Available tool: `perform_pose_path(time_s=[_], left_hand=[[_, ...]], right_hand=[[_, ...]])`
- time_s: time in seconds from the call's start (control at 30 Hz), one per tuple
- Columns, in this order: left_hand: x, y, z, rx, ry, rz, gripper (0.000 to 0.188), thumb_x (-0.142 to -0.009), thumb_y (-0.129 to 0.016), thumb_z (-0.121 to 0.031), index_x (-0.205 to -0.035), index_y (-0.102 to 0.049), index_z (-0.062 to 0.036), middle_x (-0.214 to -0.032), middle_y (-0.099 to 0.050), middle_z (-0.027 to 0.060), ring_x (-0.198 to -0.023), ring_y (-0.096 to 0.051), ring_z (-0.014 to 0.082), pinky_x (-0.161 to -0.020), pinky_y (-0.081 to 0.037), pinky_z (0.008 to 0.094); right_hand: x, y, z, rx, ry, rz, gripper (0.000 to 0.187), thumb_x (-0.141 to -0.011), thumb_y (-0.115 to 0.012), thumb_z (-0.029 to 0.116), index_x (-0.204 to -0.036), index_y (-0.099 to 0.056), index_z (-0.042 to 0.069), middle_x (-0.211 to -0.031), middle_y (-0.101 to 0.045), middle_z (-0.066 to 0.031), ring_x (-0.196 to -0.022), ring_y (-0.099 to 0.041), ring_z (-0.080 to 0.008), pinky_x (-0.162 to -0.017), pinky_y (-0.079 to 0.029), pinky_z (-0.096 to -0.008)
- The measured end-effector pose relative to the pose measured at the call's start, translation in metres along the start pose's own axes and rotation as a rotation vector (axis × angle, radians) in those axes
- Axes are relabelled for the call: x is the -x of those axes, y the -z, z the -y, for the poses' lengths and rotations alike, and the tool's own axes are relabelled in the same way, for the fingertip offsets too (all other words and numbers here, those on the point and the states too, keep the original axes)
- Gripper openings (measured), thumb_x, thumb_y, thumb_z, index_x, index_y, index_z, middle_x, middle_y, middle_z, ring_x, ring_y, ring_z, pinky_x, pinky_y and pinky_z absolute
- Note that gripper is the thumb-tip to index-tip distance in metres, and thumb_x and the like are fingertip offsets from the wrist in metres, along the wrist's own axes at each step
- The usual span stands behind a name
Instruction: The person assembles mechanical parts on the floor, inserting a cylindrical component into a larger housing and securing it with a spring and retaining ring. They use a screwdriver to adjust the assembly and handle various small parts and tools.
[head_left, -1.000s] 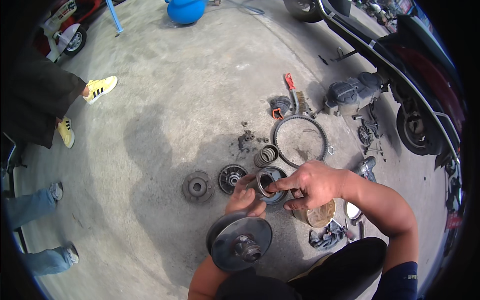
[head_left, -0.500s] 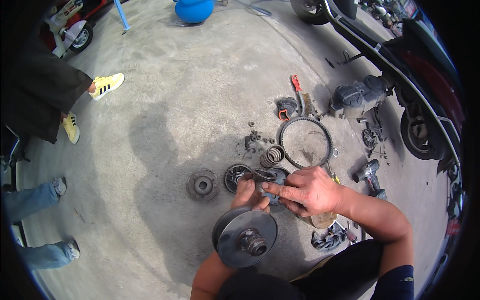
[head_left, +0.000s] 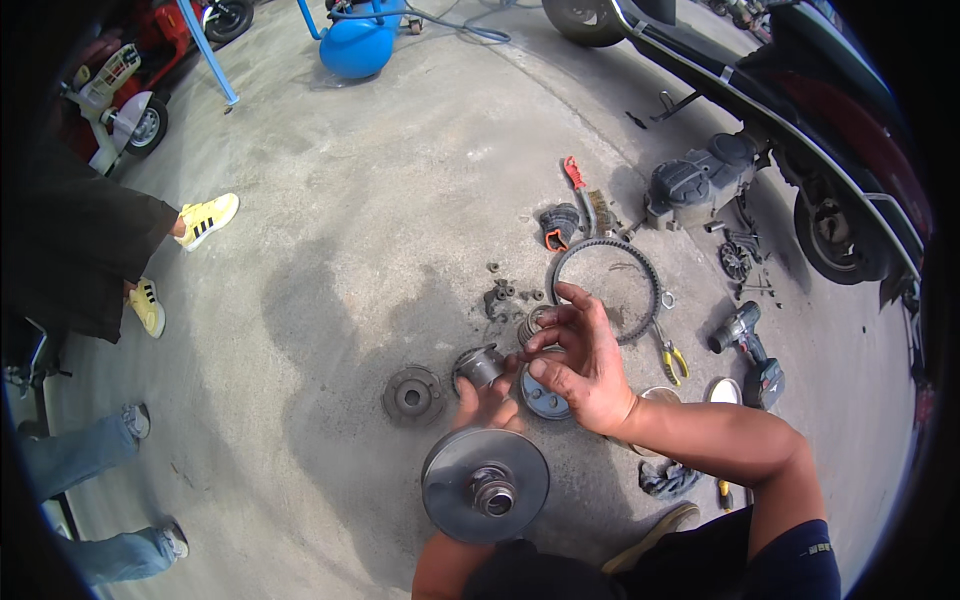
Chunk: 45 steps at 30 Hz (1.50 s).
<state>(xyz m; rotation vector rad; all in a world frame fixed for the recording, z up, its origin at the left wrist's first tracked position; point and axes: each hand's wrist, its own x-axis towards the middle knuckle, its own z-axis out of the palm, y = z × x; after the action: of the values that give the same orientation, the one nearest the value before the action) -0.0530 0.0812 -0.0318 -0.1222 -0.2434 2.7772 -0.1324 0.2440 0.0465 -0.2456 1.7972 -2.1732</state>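
My left hand [head_left: 488, 402] has its fingers around a short grey metal sleeve with a flange [head_left: 482, 366]. Just below that hand is a dark pulley with a threaded hub [head_left: 486, 486], covering my left wrist; what supports it is hidden. My right hand [head_left: 582, 365] is raised to the right of the sleeve, fingers spread and slightly curled, with nothing visible in them. Behind its fingers are a coil spring [head_left: 534, 325], partly hidden, and a round grey-blue metal part with holes [head_left: 545, 398]. A round slotted plate [head_left: 412, 396] lies on the concrete to the left.
A toothed drive belt [head_left: 655, 290], red-handled wire brush [head_left: 573, 172], yellow-handled pliers [head_left: 674, 362] and cordless impact driver [head_left: 745, 340] lie ahead and right. A scooter [head_left: 840, 225] stands at right. Two people's legs are at left, one in yellow shoes [head_left: 208, 219]. A blue tank [head_left: 357, 48] stands far off.
My right hand has drawn its pointing finger away from the sleeve and spread its fingers. My left hand has tipped the sleeve and moved it leftward. The view has shifted slightly.
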Motion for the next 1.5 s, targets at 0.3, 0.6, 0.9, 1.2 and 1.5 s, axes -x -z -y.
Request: perform_pose_path(time_s=[0.3, 0.6, 0.9, 1.2, 1.5], left_hand=[[-0.014, 0.008, 0.000, -0.067, 0.081, -0.074, 0.062, -0.111, -0.058, -0.050, -0.156, -0.047, -0.0087, -0.127, -0.062, 0.0003, -0.059, -0.045, 0.0058, -0.049, -0.040, 0.0226], [-0.017, 0.014, -0.003, -0.139, 0.094, -0.116, 0.068, -0.108, -0.059, -0.055, -0.156, -0.045, -0.0090, -0.112, -0.058, -0.0011, -0.058, -0.046, 0.0063, -0.049, -0.040, 0.0234], [-0.019, 0.018, -0.003, -0.177, 0.105, -0.145, 0.074, -0.106, -0.060, -0.061, -0.156, -0.043, -0.0093, -0.097, -0.055, -0.0025, -0.057, -0.046, 0.0068, -0.050, -0.040, 0.0241], [-0.020, 0.022, -0.007, -0.198, 0.124, -0.161, 0.080, -0.103, -0.061, -0.066, -0.156, -0.042, -0.0097, -0.081, -0.052, -0.0039, -0.055, -0.047, 0.0073, -0.050, -0.039, 0.0249], [-0.016, 0.034, -0.012, -0.281, 0.120, -0.217, 0.086, -0.101, -0.061, -0.072, -0.157, -0.040, -0.0100, -0.066, -0.049, -0.0053, -0.054, -0.048, 0.0078, -0.050, -0.039, 0.0256]], right_hand=[[0.002, -0.020, -0.041, 0.291, 0.463, 0.020, 0.109, -0.090, -0.085, 0.015, -0.171, -0.013, 0.002, -0.163, -0.031, -0.0247, -0.152, -0.044, -0.0390, -0.116, -0.050, -0.0554], [-0.003, -0.017, -0.046, 0.407, 0.568, 0.091, 0.126, -0.081, -0.094, 0.036, -0.172, -0.014, 0.003, -0.166, -0.026, -0.0302, -0.152, -0.041, -0.0486, -0.116, -0.048, -0.0589], [-0.005, -0.015, -0.039, 0.628, 0.687, 0.221, 0.136, -0.071, -0.100, 0.041, -0.173, -0.016, 0.008, -0.168, -0.023, -0.0361, -0.150, -0.042, -0.0540, -0.116, -0.049, -0.0546], [-0.005, -0.022, -0.032, 0.728, 0.653, 0.347, 0.141, -0.072, -0.101, 0.048, -0.175, -0.011, 0.012, -0.168, -0.022, -0.0358, -0.152, -0.041, -0.0543, -0.117, -0.047, -0.0579], [-0.020, -0.021, -0.021, 0.138, 0.295, -0.078, 0.114, -0.086, -0.091, 0.019, -0.172, -0.016, 0.009, -0.167, -0.030, -0.0259, -0.144, -0.054, -0.0410, -0.110, -0.056, -0.0524]])
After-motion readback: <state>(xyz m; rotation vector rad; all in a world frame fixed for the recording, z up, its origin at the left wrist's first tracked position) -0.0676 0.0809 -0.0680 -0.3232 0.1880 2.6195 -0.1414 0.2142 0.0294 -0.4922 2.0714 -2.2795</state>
